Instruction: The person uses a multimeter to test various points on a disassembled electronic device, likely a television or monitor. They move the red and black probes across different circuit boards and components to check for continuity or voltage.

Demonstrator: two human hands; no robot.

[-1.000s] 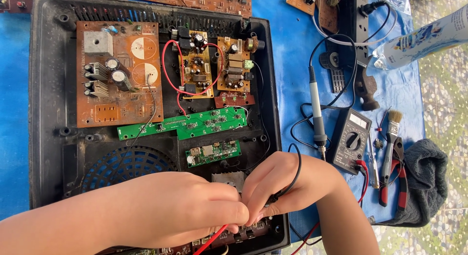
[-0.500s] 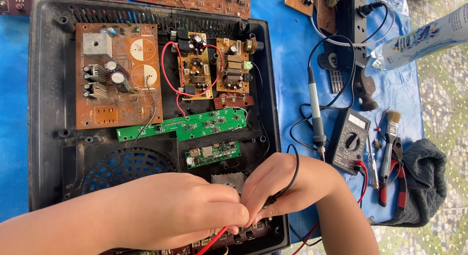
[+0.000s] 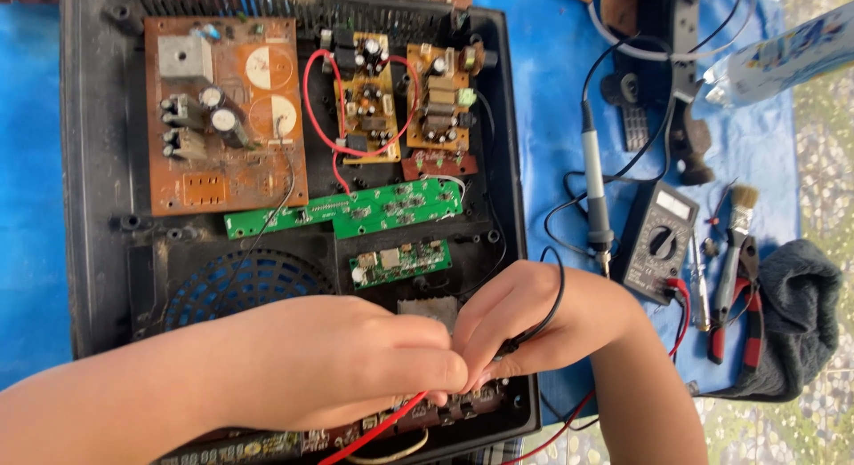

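1. Our left hand (image 3: 342,363) and right hand (image 3: 520,327) meet low down in the open black box (image 3: 89,252), over the dark board (image 3: 445,412) at its bottom edge.
2. Our right fingers (image 3: 485,363) pinch the black wire (image 3: 556,296) with its tip. The wire loops up over the hand. We should keep that pinch tight and steady, so the tip does not slide.
3. The red wire (image 3: 382,429) comes out from under our left hand. The left fingers (image 3: 436,372) are curled shut. We think they hold the red tip, but the hand hides it, so we cannot tell for sure.
4. We should keep the two tips apart from each other and touch only the spots we mean to touch.
5. Both wires run off to the meter (image 3: 658,243) on the blue desk (image 3: 551,92). We should leave them slack and not tug.
6. The soldering iron (image 3: 594,189) lies just beside the meter. We should keep our arm off it.
7. The green boards (image 3: 374,212) sit higher up, near our hands. We should not lean on them.
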